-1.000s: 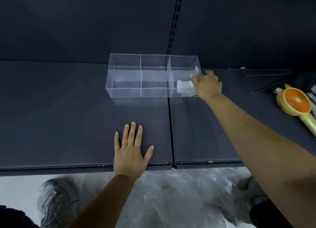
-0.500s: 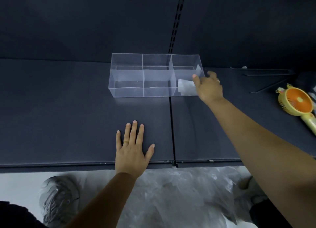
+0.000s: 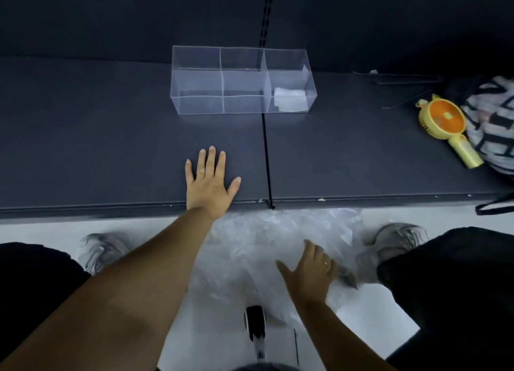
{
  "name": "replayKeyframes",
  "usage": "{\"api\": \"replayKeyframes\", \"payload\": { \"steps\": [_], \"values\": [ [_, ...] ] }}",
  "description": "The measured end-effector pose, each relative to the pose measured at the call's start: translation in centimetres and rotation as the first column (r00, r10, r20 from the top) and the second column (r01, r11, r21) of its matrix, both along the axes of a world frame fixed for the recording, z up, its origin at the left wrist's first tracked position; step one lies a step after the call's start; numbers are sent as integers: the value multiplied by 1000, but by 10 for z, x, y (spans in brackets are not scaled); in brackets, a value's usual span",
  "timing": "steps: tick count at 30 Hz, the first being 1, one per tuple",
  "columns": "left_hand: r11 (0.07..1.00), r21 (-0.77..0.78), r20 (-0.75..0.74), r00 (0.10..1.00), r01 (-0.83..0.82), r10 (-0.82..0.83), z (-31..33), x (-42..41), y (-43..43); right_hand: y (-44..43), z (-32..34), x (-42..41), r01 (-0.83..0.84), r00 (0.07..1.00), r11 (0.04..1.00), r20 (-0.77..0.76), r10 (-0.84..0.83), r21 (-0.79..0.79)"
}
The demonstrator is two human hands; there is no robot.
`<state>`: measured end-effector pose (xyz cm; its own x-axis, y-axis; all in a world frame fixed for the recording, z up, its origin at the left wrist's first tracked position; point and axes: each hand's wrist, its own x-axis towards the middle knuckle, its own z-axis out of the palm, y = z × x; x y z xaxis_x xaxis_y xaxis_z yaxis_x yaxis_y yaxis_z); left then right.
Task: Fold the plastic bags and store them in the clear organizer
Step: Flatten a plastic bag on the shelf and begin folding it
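The clear organizer [image 3: 200, 92] stands on the dark shelf [image 3: 111, 137], split into several compartments. A folded white plastic bag [image 3: 290, 99] lies in its front right compartment. My left hand [image 3: 208, 181] rests flat on the shelf near the front edge, fingers spread. Below the shelf, a heap of loose clear plastic bags [image 3: 250, 245] lies on the floor between my feet. My right hand [image 3: 311, 273] hovers over that heap with fingers spread and relaxed, holding nothing.
A yellow and orange hand fan [image 3: 445, 123] lies on the shelf at the right, beside a black-and-white patterned bag [image 3: 495, 126]. Thin metal rods [image 3: 403, 78] lie at the back right. Grey shoes [image 3: 100, 251] flank the heap. A small black and white object [image 3: 254, 323] sits below.
My right hand left the folded bag in the organizer's front right compartment and dropped down to the heap of bags on the floor. The view tilted down. My left hand stayed put.
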<state>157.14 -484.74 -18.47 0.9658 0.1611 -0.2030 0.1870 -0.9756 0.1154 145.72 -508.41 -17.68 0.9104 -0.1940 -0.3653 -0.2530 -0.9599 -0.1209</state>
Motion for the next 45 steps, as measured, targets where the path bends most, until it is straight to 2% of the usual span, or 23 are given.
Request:
{"api": "replayKeyframes", "payload": {
  "steps": [1, 3, 6, 7, 9, 12, 14, 17, 18, 19, 20, 22, 23, 25, 27, 29, 30, 31, 33, 36, 39, 41, 45],
  "values": [
    [1000, -14, -30, 1000, 1, -2, 2, 1, 1, -7, 2, 4, -22, 993, 1000, -113, 21, -6],
    [997, -80, -117, 993, -2, -7, 10, 5, 4, -14, 21, 28, -31, 976, 977, -204, 74, 209],
    [921, -368, -285, 958, -128, 19, 50, 8, -1, -12, 70, 72, -46, 988, 799, -91, 125, 600],
    [806, -545, -358, 933, -231, 25, 66, 7, -6, -9, 90, 84, -49, 992, 708, -51, 119, 705],
    [438, -824, -428, 901, -359, -66, 97, 0, -17, -5, 125, 103, 1, 998, 503, -31, 51, 864],
    [173, -948, -311, 897, -268, -314, 126, -15, -32, -3, 161, 130, 139, 990, 223, -127, -69, 965],
    [128, -954, -300, 887, -271, -352, 136, -25, -38, -3, 173, 143, 208, 965, 71, -192, -180, 976],
    [216, -933, -335, 914, -288, -228, 144, -38, -39, -8, 177, 153, 327, 869, -173, -367, -332, 929],
    [237, -922, -348, 924, -306, -160, 144, -41, -37, -11, 175, 154, 365, 835, -194, -412, -364, 911],
    [237, -913, -360, 929, -331, -89, 144, -45, -34, -15, 174, 155, 408, 808, -145, -431, -402, 901],
    [210, -910, -370, 929, -358, -19, 145, -48, -31, -18, 173, 153, 448, 795, -31, -414, -444, 894],
    [102, -913, -384, 915, -396, 121, 150, -55, -28, -24, 169, 146, 446, 817, 308, -242, -523, 840],
    [60, -915, -381, 902, -400, 201, 152, -57, -27, -25, 169, 141, 355, 837, 447, -66, -544, 821],
    [30, -919, -358, 865, -392, 351, 155, -61, -29, -21, 182, 127, 0, 870, 563, 278, -408, 826],
    [23, -915, -352, 826, -403, 441, 158, -64, -32, -7, 204, 110, -344, 928, 530, 366, 67, 775],
    [-25, -907, -389, 813, -420, 433, 162, -68, -32, 9, 215, 94, -539, 804, 540, 204, 559, 647],
    [-56, -901, -415, 816, -430, 404, 164, -70, -31, 14, 213, 87, -595, 747, 560, 139, 650, 577],
    [-80, -896, -433, 820, -437, 374, 166, -71, -30, 16, 209, 81, -584, 760, 597, 113, 640, 550],
    [-107, -900, -432, 834, -422, 342, 168, -75, -26, 11, 198, 74, -436, 868, 632, 115, 482, 641],
    [-134, -923, -385, 853, -361, 353, 169, -79, -23, 3, 195, 69, -159, 937, 565, -56, 344, 810],
    [-162, -935, -355, 859, -316, 370, 170, -82, -24, 5, 191, 70, 23, 972, 471, -131, 197, 882],
    [-168, -941, -338, 854, -294, 396, 170, -83, -26, 8, 184, 70, 73, 976, 418, -151, 156, 905],
    [-180, -940, -342, 799, -291, 495, 169, -84, -25, 6, 182, 72, 62, 990, 401, -107, 89, 914]
  ]
}}
